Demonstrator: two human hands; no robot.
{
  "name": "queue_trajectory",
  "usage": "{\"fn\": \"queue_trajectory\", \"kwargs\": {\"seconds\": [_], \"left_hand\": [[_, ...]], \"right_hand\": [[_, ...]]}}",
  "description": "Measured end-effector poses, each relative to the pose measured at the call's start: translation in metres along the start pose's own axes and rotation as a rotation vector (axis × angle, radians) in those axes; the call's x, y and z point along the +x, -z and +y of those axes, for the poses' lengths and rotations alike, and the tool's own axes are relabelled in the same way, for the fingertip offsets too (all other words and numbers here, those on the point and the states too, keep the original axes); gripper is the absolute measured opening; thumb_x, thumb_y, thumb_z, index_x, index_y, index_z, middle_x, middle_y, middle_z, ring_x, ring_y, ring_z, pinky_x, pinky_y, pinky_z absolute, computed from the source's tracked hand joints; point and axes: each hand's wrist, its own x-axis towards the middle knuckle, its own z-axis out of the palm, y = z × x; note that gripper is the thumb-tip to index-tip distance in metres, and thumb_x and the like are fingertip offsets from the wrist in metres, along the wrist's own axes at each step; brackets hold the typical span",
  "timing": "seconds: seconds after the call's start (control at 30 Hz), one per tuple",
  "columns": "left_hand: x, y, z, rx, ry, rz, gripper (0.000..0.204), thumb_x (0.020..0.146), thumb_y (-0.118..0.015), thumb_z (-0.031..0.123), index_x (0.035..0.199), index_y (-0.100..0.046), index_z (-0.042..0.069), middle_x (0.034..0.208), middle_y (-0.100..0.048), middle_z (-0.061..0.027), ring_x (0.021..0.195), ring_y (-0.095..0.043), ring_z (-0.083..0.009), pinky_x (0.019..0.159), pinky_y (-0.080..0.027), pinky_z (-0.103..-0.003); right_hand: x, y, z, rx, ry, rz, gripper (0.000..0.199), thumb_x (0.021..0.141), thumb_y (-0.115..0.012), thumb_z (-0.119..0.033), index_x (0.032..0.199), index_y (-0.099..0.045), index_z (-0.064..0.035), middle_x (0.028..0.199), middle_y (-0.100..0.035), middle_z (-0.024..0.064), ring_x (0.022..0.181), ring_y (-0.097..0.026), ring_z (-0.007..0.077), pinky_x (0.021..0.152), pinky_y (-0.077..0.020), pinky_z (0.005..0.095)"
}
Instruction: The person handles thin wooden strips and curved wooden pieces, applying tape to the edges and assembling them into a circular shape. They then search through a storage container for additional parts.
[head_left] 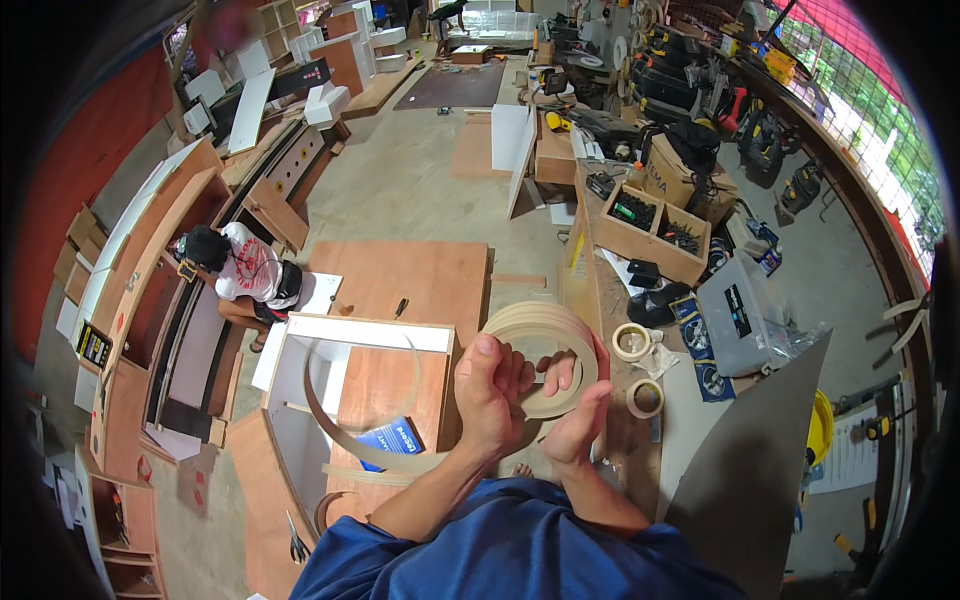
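Open white-lined cabinet box (375,332) sits lower centre-left. Coil of pale edging strip (535,318) is just right of frame centre, held up in both hands. Loose strip (340,432) arcs left over the box; its join to the coil is hidden behind the forearm. Left hand (488,390): curled tight at coil's left side, thumb up. Right hand (575,420): half open, cupping lower right; grip force can't tell. To handle it well: keep turns stacked flat, pinch the rim so it can't spring, keep strip off the blue pack (391,444) and scissors-like tool (297,545).
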Motion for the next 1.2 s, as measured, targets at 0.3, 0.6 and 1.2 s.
{"fn": "queue_trajectory", "kwargs": {"seconds": [0.3,0.6,1.2], "left_hand": [[0.020,-0.012,0.006,-0.002,0.005,0.048,0.058,0.098,-0.058,0.067,0.074,-0.041,0.017,0.060,-0.028,0.0063,0.055,-0.025,-0.0082,0.053,-0.029,-0.027],[0.015,-0.027,-0.002,-0.005,-0.088,0.103,0.058,0.100,-0.057,0.065,0.078,-0.039,0.014,0.063,-0.027,0.0046,0.055,-0.025,-0.0088,0.053,-0.030,-0.027],[0.011,-0.011,0.058,0.925,0.029,-0.401,0.034,0.103,-0.067,0.032,0.106,-0.068,-0.002,0.073,-0.063,0.0016,0.066,-0.053,-0.0044,0.057,-0.041,-0.023]], "right_hand": [[0.019,-0.021,-0.004,-0.127,0.053,0.047,0.061,0.111,-0.038,-0.047,0.134,-0.048,0.0088,0.089,-0.054,0.0039,0.077,-0.049,0.0113,0.071,-0.0441,0.0268],[0.022,-0.025,-0.027,-0.003,-0.085,0.094,0.053,0.110,-0.038,-0.040,0.132,-0.050,0.0070,0.094,-0.055,0.0037,0.081,-0.050,0.0111,0.075,-0.0431,0.0259],[0.081,0.015,-0.065,-0.431,-0.249,-0.671,0.024,0.103,-0.054,-0.022,0.113,-0.062,-0.0024,0.097,-0.071,0.0127,0.090,-0.068,0.0206,0.084,-0.0505,0.0339]]}}
